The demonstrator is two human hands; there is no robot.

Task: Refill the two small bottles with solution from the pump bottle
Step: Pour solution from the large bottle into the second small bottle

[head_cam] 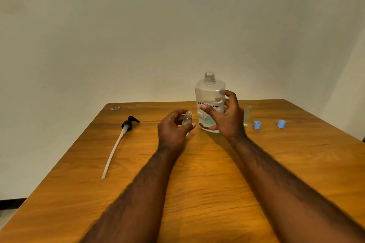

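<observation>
R hand (227, 119) grip clamped on uncapped pump bottle (209, 96), upright on tabletop (207, 183). L hand (173, 131) grip curled round small bottle (187, 118) at its 9 o'clock; 2nd small bottle (247, 115) at 3 o'clock.

Open pump bottle (210, 96) standing upright on a wooden table (207, 193).
The right hand (227, 120) grips the pump bottle, thumb across its label. The left hand (173, 130) curls round the nearer small bottle (187, 119). To the right stand the other small bottle (247, 115), a blue cap (257, 125) and a second blue cap (281, 123). The pump head (128, 123) lies well to the left.
</observation>
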